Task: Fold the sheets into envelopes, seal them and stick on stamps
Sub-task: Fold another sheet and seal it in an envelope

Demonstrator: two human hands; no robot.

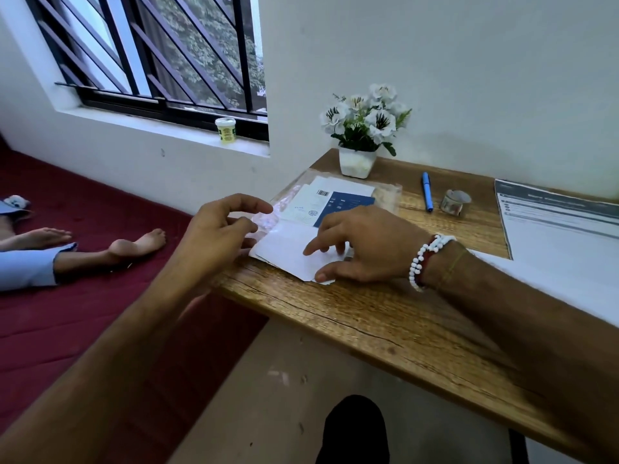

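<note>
I have the folded white sheet [288, 254] lying flat at the near left corner of the bench [385, 316], its far edge overlapping a clear plastic pouch [385, 192] that holds printed cards. My right grip [361, 246] is spread wide on top of the sheet: the forefinger presses down on the paper, the thumb lies on its near corner, and nothing is clasped. A white bead bracelet [423, 262] sits on that wrist. My left grip [221, 226] is at the sheet's left edge, fingers loosely curled, thumb and forefinger apart. I see nothing held in it, and I cannot tell whether its fingertips touch the paper or the pouch. Further back on the bench stand a potted flower [363, 128], a blue pen [427, 192] and a tape roll [455, 202], with a printed page [562, 236] to the right.
</note>
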